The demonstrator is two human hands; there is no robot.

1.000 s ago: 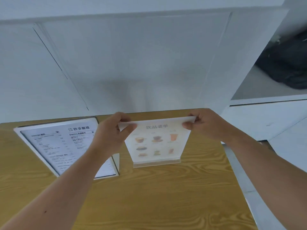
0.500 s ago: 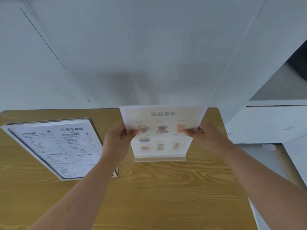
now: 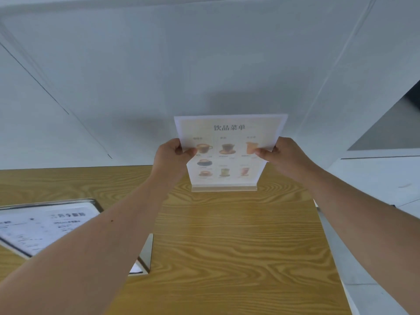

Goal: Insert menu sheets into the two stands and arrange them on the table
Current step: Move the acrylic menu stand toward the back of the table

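Observation:
A clear upright stand with a drinks menu sheet in it stands near the far edge of the wooden table, its base on the wood. My left hand pinches the stand's left edge and my right hand pinches its right edge, both at mid height. A second stand with a black-and-white text menu leans at the left of the table, partly hidden by my left forearm.
A white wall rises right behind the table's far edge. The table's right edge drops to a pale floor. A white counter or ledge stands to the right.
The drinks stand has shifted toward the far right of the table with both hands. My hands slid from its top corners down to its side edges. The camera view moved right.

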